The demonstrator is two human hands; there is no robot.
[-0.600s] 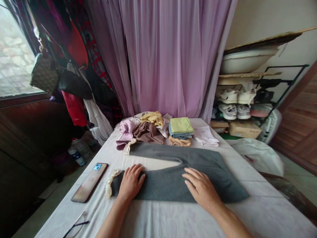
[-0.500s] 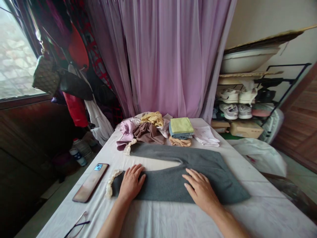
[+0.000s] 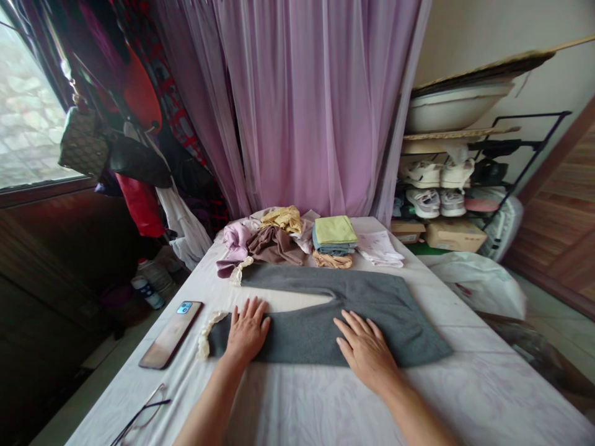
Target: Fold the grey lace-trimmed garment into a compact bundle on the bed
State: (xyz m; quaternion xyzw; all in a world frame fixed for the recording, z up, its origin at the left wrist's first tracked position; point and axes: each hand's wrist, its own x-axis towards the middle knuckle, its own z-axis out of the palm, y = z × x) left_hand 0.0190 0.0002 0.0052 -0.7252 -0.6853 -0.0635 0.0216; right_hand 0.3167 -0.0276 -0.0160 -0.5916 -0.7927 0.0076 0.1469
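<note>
Your left hand (image 3: 248,331) had edged forward, spread near the cuff (image 3: 205,337) of the crosswise trousers (image 3: 297,337); your right hand (image 3: 367,353) lay spread nearer the waist (image 3: 425,316).

A table (image 3: 288,402) draped in pale cloth bears gray pants (image 3: 297,334) with lace cuffs, laid flat beneath two hands, a phone (image 3: 171,335) and glasses (image 3: 142,416) on its left side. Across the far end lie a rumpled clothes heap (image 3: 276,246), a folded stack (image 3: 333,241) topped in green, and a white garment (image 3: 380,249).
</note>
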